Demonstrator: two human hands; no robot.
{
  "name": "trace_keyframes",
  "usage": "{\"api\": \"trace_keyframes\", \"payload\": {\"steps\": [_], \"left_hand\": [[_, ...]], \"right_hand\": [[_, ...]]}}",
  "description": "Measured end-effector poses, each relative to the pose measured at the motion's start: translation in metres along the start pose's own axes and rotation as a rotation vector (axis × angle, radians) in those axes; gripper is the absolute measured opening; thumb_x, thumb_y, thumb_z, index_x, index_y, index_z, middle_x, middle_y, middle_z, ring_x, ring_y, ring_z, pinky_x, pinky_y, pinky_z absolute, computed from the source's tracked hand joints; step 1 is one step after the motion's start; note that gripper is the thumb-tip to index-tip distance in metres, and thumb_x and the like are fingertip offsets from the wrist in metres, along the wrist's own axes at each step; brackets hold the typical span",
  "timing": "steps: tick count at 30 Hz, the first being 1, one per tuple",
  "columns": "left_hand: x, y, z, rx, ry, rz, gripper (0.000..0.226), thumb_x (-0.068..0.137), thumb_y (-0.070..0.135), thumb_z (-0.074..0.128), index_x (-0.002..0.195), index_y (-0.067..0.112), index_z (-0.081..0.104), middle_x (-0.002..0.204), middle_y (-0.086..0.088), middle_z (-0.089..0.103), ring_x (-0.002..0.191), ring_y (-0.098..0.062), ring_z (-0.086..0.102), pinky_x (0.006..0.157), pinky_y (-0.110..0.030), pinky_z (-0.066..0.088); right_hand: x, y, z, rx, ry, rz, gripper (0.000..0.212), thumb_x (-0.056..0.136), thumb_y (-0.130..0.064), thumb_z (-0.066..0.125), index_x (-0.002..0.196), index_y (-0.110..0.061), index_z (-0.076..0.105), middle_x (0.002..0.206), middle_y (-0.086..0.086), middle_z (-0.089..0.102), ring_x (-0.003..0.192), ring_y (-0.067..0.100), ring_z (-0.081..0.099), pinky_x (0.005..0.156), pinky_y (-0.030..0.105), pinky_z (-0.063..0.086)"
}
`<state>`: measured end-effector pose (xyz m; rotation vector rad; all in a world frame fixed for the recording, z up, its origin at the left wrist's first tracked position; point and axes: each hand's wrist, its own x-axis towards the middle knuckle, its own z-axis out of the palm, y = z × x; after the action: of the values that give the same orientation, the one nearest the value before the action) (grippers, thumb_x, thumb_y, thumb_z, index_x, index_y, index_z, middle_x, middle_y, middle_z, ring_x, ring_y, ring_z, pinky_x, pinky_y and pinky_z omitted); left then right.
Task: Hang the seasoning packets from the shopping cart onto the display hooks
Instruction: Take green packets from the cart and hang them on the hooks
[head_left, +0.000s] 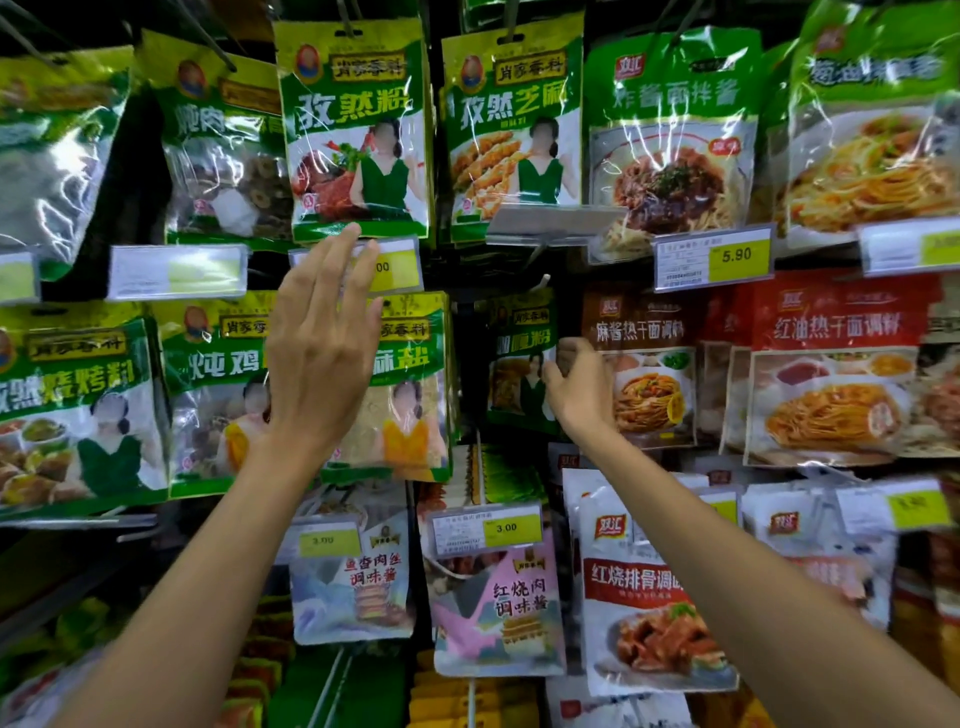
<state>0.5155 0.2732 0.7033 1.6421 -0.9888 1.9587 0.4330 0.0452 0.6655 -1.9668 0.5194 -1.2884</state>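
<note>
Green, yellow-topped glossy seasoning packet (517, 358) sits pinched in right hand (579, 387).

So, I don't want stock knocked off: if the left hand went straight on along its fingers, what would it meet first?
Probably the bottom edge of the green packet hanging just above the fingertips of the left hand. The yellow price tag lies behind the fingers, but how far back is unclear.

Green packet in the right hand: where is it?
Head view, middle row: the green packet is pinched at its right edge by the right hand, between the yellow-dress packet and the brown noodle-sauce packet.
</note>
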Motion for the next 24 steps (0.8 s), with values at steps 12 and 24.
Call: {"api": "trace_keyframes", "payload": {"steps": [12, 24], "left_hand": [[-0.078, 0.157, -0.050, -0.890, -0.358, -0.419, 0.031, 0.101, 0.019, 0.038, 0.105, 0.003, 0.064, 0.097, -0.011, 0.066, 0.090, -0.026, 0.061, 0.077, -0.038, 0.049], [-0.281, 0.415, -0.177, -1.447, -1.403, -0.935, 0.023, 0.101, 0.012, 0.042, 0.103, 0.003, 0.064, 0.094, -0.012, 0.070, 0.081, -0.024, 0.066, 0.080, -0.044, 0.053]], "right_hand": [[-0.169, 0.037, -0.127, 0.009, 0.063, -0.034, 0.015, 0.099, -0.032, 0.050, 0.090, -0.034, 0.062, 0.087, -0.013, 0.069, 0.082, 0.004, 0.067, 0.072, 0.022, 0.055], [-0.511, 0.184, -0.281, -0.290, 0.414, 0.862, 0.018, 0.096, -0.018, 0.057, 0.084, -0.016, 0.070, 0.079, -0.001, 0.073, 0.074, 0.012, 0.067, 0.068, 0.032, 0.051]]}}
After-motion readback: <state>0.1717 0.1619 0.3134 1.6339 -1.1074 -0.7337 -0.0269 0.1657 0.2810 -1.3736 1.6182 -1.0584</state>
